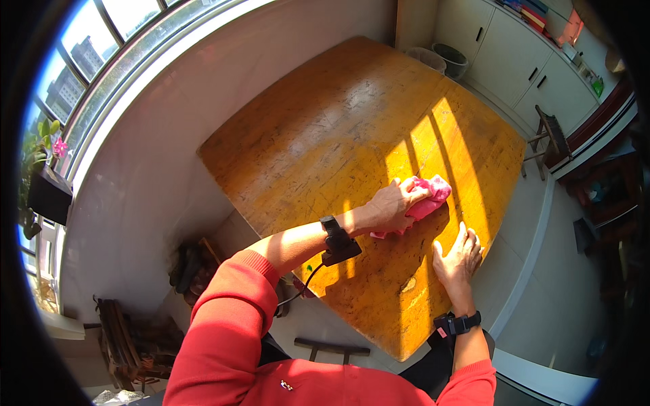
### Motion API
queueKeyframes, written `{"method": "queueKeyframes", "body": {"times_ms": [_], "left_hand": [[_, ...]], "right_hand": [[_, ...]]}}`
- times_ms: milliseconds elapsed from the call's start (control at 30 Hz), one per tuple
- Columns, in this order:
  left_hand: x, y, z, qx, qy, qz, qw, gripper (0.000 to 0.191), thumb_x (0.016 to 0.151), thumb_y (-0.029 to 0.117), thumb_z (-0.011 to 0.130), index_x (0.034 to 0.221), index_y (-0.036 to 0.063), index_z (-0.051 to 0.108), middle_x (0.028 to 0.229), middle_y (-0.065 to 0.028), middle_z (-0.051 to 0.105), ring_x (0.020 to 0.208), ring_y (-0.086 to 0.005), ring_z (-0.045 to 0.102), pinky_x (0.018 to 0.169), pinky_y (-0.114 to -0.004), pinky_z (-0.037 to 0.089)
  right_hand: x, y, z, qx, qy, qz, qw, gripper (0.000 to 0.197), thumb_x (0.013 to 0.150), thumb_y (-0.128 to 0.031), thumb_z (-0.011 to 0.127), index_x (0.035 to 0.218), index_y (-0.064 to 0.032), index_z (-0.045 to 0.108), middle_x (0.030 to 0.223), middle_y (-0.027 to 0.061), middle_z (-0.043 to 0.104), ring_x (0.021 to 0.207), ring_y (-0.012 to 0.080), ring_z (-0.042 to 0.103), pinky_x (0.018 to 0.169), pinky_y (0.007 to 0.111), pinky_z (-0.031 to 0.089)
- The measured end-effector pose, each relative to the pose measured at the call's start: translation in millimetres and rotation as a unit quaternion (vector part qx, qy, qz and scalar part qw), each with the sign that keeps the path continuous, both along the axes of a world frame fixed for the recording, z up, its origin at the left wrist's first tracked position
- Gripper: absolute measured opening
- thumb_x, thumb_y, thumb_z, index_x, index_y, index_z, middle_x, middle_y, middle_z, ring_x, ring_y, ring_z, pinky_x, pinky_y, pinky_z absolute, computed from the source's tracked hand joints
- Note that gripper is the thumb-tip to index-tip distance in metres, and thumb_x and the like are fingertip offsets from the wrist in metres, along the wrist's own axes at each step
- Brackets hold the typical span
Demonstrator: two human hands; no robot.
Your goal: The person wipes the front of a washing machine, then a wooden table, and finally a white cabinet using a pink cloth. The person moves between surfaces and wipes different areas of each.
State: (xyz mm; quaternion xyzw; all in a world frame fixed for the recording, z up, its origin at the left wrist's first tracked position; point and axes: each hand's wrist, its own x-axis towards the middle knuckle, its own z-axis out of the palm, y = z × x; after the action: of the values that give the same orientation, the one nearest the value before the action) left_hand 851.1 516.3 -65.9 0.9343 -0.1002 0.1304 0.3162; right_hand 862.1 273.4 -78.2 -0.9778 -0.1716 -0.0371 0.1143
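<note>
A worn wooden table (325,132), scratched and crossed by bands of sunlight, lies before me. My left hand (393,207) grips a crumpled pink cloth (429,199) and presses it on the tabletop, right of its middle. Part of the cloth is hidden beneath the palm. Nearer the table's right edge, my right hand (459,259) rests with its thumb and fingers apart and nothing in it. Each wrist bears a black strap with a small device, and a cable runs from the left one.
Two bins (450,60) stand beyond the far corner, next to white cabinets (513,56). A wooden folding stool (548,134) is off to the right. Folded wooden furniture (122,340) sits at lower left, and a potted plant (48,188) is by the window. A wooden bar (332,348) shows below the near edge.
</note>
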Motion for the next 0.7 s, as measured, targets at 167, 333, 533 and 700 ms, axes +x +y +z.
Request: {"method": "queueKeyframes", "body": {"times_ms": [167, 333, 533, 700], "left_hand": [[12.3, 103.3, 0.8, 0.096, 0.019, 0.197, 0.975, 0.062, 0.074, 0.020, 0.072, 0.134, 0.0244, 0.056, 0.116, -0.0152, 0.056, 0.109, -0.0355, 0.055, 0.089, -0.043, 0.052], [-77.8, 296.6, 4.5, 0.064, 0.118, 0.545, 0.827, 0.060, 0.079, 0.027, 0.068, 0.137, 0.0245, 0.051, 0.131, -0.0185, 0.053, 0.116, -0.0438, 0.054, 0.092, -0.050, 0.050], [-156.0, 364.4, -15.9, 0.136, 0.120, 0.720, 0.670, 0.059, 0.082, 0.026, 0.064, 0.139, 0.0259, 0.048, 0.113, -0.0154, 0.067, 0.107, -0.0287, 0.065, 0.094, -0.043, 0.051], [-43.5, 298.8, 1.0, 0.005, 0.067, 0.491, 0.869, 0.060, 0.075, 0.029, 0.064, 0.130, 0.0093, 0.056, 0.112, -0.0219, 0.067, 0.105, -0.0388, 0.064, 0.089, -0.045, 0.051]], "right_hand": [[-0.4, -1.9, -1.6, -0.007, 0.002, 0.000, 1.000, 0.076, 0.083, -0.037, 0.069, 0.143, -0.0021, 0.038, 0.144, 0.0216, 0.039, 0.135, 0.0396, 0.031, 0.113, 0.058, 0.021], [-2.8, -5.4, -5.5, -0.023, -0.003, 0.015, 1.000, 0.075, 0.085, -0.038, 0.067, 0.144, -0.0014, 0.038, 0.147, 0.0215, 0.036, 0.138, 0.0407, 0.029, 0.114, 0.059, 0.020], [-4.1, -5.8, -10.2, -0.042, -0.012, 0.031, 0.999, 0.071, 0.088, -0.036, 0.064, 0.144, -0.0018, 0.038, 0.150, 0.0229, 0.033, 0.138, 0.0429, 0.029, 0.114, 0.059, 0.021], [-5.3, -3.2, -12.6, -0.060, -0.024, 0.040, 0.997, 0.068, 0.089, -0.033, 0.064, 0.144, -0.0022, 0.038, 0.150, 0.0246, 0.033, 0.138, 0.0442, 0.028, 0.113, 0.058, 0.023]]}}
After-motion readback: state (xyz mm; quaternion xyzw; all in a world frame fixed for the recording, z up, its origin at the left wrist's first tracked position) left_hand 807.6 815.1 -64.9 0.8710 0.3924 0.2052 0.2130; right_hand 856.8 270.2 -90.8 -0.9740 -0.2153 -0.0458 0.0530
